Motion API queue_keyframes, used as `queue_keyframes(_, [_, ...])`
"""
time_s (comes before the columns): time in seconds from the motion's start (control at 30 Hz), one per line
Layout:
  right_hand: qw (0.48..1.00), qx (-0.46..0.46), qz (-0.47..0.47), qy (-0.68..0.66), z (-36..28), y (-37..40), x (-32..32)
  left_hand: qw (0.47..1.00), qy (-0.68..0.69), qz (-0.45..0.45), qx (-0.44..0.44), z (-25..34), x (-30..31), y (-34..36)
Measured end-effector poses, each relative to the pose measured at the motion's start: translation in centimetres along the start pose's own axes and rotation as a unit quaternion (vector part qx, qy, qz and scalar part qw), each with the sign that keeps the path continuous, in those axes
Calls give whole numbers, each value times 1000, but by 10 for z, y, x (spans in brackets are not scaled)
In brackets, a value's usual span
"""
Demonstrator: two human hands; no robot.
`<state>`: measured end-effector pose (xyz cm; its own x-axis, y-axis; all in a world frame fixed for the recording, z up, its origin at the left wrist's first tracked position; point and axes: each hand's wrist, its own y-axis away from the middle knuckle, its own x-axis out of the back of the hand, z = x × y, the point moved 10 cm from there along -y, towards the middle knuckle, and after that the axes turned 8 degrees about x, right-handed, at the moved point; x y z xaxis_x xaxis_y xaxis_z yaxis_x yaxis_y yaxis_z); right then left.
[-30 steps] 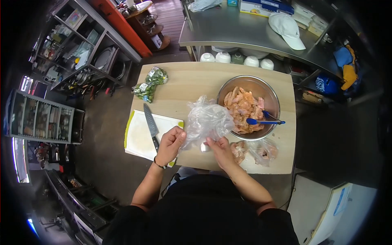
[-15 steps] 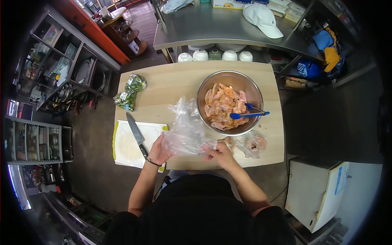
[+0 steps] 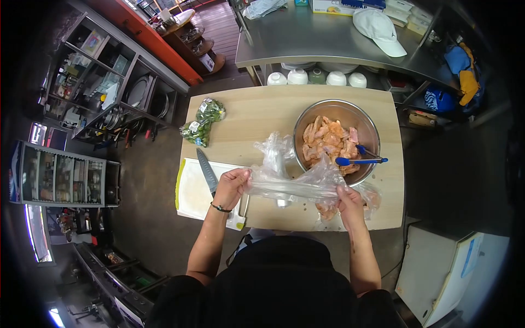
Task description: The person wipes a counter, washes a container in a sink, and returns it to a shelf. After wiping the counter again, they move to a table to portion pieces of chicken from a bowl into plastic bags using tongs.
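Observation:
A clear plastic bag (image 3: 292, 186) is stretched sideways between my two hands above the table. My left hand (image 3: 234, 186) pinches its left end, over the right part of the white cutting board (image 3: 192, 186). At the other end my right hand (image 3: 349, 203) grips the plastic, just below the steel bowl (image 3: 302, 121). Seasoned raw chicken pieces (image 3: 331, 136) fill the bowl, and blue-tipped tongs (image 3: 361, 161) rest in it. A knife (image 3: 206, 168) lies on the board, its handle hidden behind my left hand. More clear plastic (image 3: 273, 150) lies on the table behind the stretched bag.
Packaged green vegetables (image 3: 203, 121) sit at the table's back left. Another bag with raw meat (image 3: 373, 198) lies beside my right hand. Beyond the wooden table (image 3: 257, 104) stands a steel counter (image 3: 306, 38) with a white cap (image 3: 378, 31); bowls are shelved underneath.
My hands have moved apart and drawn the bag out wide, my right hand going farther right. The whole view has shifted, so the table appears more to the right.

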<state>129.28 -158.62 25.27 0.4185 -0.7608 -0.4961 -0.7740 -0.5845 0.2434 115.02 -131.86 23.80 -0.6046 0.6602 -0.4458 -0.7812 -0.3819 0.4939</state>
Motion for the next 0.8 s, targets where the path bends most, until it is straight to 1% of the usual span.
queue_keyframes(0.03, [997, -9, 62, -52, 1, -1, 6, 1000, -1, 2, 0, -1, 4, 0])
queue_keyframes(0.07, [997, -10, 60, -53, 5, -2, 9, 1000, 3, -6, 9, -7, 9, -1])
queue_keyframes(0.13, [996, 47, 51, 59, 4, -7, 18, 1000, 7, -13, 16, -18, 16, -6])
queue_keyframes(0.17, [996, 46, 49, 59, 5, -7, 16, 990, -86, 111, 1, -21, 37, -7])
queue_keyframes(0.2, [990, 71, 39, 116, 1, -8, 11, 957, -177, 231, -13, -23, 60, -4])
queue_keyframes(0.23, [980, 95, 28, 173, -4, -7, 6, 835, -405, 334, -165, 12, 47, 12])
queue_keyframes(0.27, [980, 96, 28, 174, 0, -7, 4, 836, -404, 334, -166, 8, 42, 17])
queue_keyframes(0.3, [967, 99, -9, 234, 7, -7, -5, 854, -401, 289, -164, -2, 29, 16])
queue_keyframes(0.33, [950, 99, -44, 294, 13, -6, -16, 871, -397, 243, -159, 3, -3, 24])
queue_keyframes(0.37, [949, 97, -43, 297, 14, -5, -26, 902, -394, 141, -105, -7, -35, 23])
queue_keyframes(0.4, [922, 141, -77, 353, 8, -2, -47, 921, -383, 37, -51, -22, -66, 26])
queue_keyframes(0.43, [887, 184, -110, 408, 4, 3, -67, 929, -369, -11, -10, -34, -87, 27])
queue_keyframes(0.47, [885, 182, -109, 413, 8, 4, -73, 931, -365, -14, -10, -40, -89, 26])
queue_keyframes(0.53, [789, 262, -122, 543, 7, 8, -89, 957, -280, -70, 32, -60, -101, 20])
queue_keyframes(0.57, [786, 260, -117, 549, 9, 8, -88, 960, -274, -59, 16, -54, -102, 21])
queue_keyframes(0.6, [823, 214, -130, 509, 20, 5, -83, 960, -270, -66, 18, -56, -100, 20])
queue_keyframes(0.63, [857, 168, -144, 465, 29, 3, -77, 956, -288, -46, 17, -56, -90, 18])
queue_keyframes(0.67, [855, 168, -141, 470, 30, 2, -71, 952, -306, -24, 14, -53, -81, 17])
queue_keyframes(0.73, [900, 73, -209, 375, 50, 4, -68, 951, -308, -35, 23, -54, -77, 20])
queue_keyframes(0.77, [900, 73, -207, 377, 48, 4, -67, 962, -262, -54, 46, -61, -76, 21])
queue_keyframes(0.8, [935, 23, -204, 290, 51, 5, -66, 971, -216, -74, 69, -69, -73, 23])
